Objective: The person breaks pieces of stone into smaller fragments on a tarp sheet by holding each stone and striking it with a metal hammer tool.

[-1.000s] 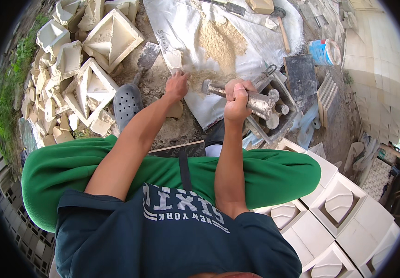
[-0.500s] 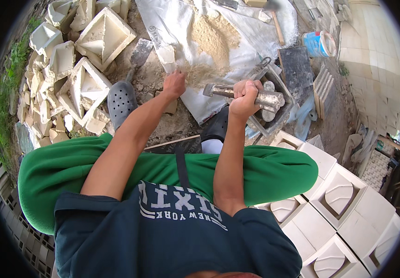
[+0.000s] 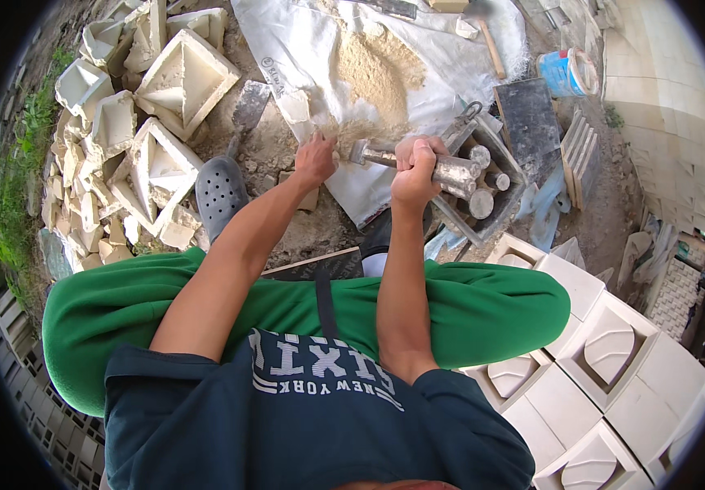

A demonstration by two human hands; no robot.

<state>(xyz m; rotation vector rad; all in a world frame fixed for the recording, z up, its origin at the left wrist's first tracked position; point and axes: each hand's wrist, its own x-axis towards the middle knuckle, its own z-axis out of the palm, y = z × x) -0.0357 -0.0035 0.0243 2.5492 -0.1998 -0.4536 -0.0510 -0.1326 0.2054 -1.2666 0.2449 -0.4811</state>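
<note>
My right hand (image 3: 415,171) is closed around a grey, dust-caked rammer-like tool (image 3: 457,173), with a flat wedge at its left end and a thick cylinder at its right. The thick end sits over the near-left part of a grey box (image 3: 460,226), in which several round-ended cylinders (image 3: 481,204) show. My left hand (image 3: 317,159) is closed with bent fingers at the left edge of a white sheet (image 3: 344,189), close to the wedge end. What its fingers hold, if anything, is hidden. A pale chunk (image 3: 294,104) lies just beyond it.
A heap of sandy powder (image 3: 373,73) lies on the sheet. Broken pale mouldings (image 3: 187,82) are piled at the left. A dark board (image 3: 526,114), a blue-and-white bucket (image 3: 565,73) and wooden slats (image 3: 579,155) stand right. Pale moulded blocks (image 3: 606,343) fill the lower right.
My right hand and the tool have moved left, so more cylinders show in the box. My left hand has shifted slightly right, closer to the tool's wedge end.
</note>
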